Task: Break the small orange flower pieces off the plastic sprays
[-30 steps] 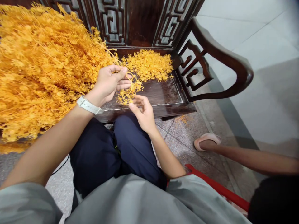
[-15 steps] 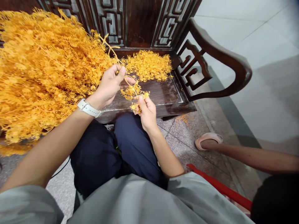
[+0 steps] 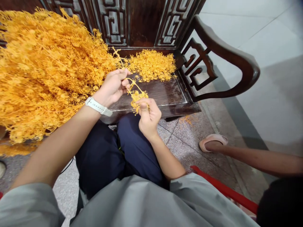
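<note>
My left hand (image 3: 116, 84), with a pale watch band on its wrist, pinches an orange-yellow plastic flower stem (image 3: 137, 85) between thumb and fingers. The stem's upper end sticks out above that hand, and its lower part bends across toward my right hand (image 3: 149, 115). The right fingers are closed around the lower part, where small spidery yellow flowers (image 3: 135, 98) cluster; the exact grip is hidden by the fingers. A huge heap of the same orange sprays (image 3: 49, 69) lies left of my left hand. Behind both hands sits a smaller pile of loose flowers (image 3: 153, 65).
The dark wooden bench (image 3: 165, 94) has a carved back and a curved armrest (image 3: 233, 56) at right. Orange scraps (image 3: 186, 119) lie on the floor under its corner. Another person's leg and pink shoe (image 3: 213, 142) are at right, near a red chair edge (image 3: 224, 189).
The stem now bends into an arch between my hands, and less of it sticks out above my left hand. My right hand has turned and moved slightly right. The view has shifted a little.
</note>
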Demonstrator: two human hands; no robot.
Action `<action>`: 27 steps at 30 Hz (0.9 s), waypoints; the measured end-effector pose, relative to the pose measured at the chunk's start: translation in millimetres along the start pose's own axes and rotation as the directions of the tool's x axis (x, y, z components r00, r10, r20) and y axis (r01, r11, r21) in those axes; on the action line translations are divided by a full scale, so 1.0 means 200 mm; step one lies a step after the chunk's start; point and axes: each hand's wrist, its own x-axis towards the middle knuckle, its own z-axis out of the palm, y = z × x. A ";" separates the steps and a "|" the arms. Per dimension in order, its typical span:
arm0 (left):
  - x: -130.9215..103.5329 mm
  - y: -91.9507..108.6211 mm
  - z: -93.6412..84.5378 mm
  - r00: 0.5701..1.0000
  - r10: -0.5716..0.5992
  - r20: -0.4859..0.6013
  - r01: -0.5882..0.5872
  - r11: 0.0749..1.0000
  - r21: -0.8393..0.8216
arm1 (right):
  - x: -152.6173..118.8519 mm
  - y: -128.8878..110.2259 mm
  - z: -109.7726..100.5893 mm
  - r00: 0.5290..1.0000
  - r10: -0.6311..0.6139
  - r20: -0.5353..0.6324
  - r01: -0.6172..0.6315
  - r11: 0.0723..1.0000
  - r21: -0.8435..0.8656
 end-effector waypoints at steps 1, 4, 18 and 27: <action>0.01 0.00 0.01 1.000 -0.006 -0.020 0.006 1.000 0.005 | -0.02 -0.02 0.01 0.997 -0.060 0.038 0.061 0.998 -0.029; 0.01 0.00 0.05 0.999 0.000 -0.050 0.000 1.000 0.002 | -0.06 -0.09 0.02 0.978 -0.174 0.119 0.185 0.979 -0.088; 0.25 -0.01 -0.07 0.955 0.165 -0.247 -0.159 0.986 0.044 | -0.40 -0.24 0.00 0.877 -0.313 0.365 0.263 0.948 0.182; 0.30 0.00 -0.26 0.950 0.218 -0.225 -0.233 0.972 -0.041 | -0.23 -0.31 -0.18 0.591 -0.044 0.805 -0.128 0.981 0.148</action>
